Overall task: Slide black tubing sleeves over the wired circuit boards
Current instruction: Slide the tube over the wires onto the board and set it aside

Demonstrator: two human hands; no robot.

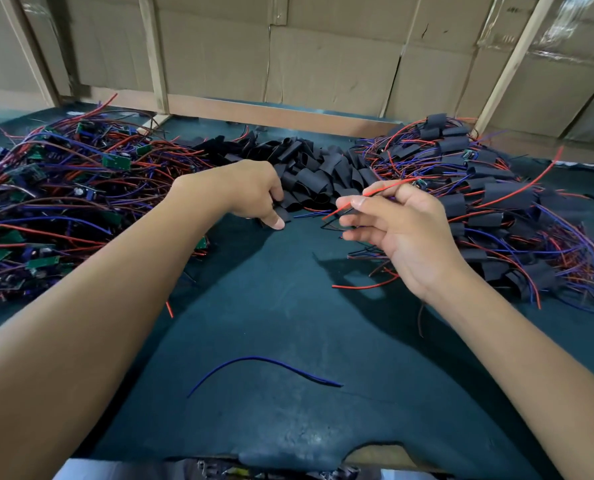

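Here, from the head camera, I see my left hand point(254, 192) reaching forward onto the near edge of the heap of black tubing sleeves point(309, 168), fingers curled down and pinching one flat sleeve point(283, 213) against the bench point(288, 306). That sleeve lies nearly flat, its long axis running roughly away from me; its far end is hidden under my fingers.

My right hand point(396, 223) is raised just right of centre, thumb and forefinger pinching a thin red wire point(365, 199). The wire slants from lower left to upper right across the fingertips. A dark wire runs alongside it, and I cannot tell what it leads to behind the hand.

The sleeves are matte black, flattened tubes, short and rectangular, piled loosely in a band across the middle of the bench. To the left sits a tangled pile of bare circuit boards point(63, 202), small green rectangles trailing red, blue and brown wires. To the right is a pile of sleeved boards point(489, 209), each wrapped in black tubing with red and blue wires sticking out of the ends.

The bench surface is dark teal, slightly scuffed and dull. A loose blue wire point(264, 367) curves across it near me, and a short red wire piece point(365, 287) lies below my right hand. Behind the bench stand creased cardboard panels point(323, 64) held by pale wooden battens point(155, 53).
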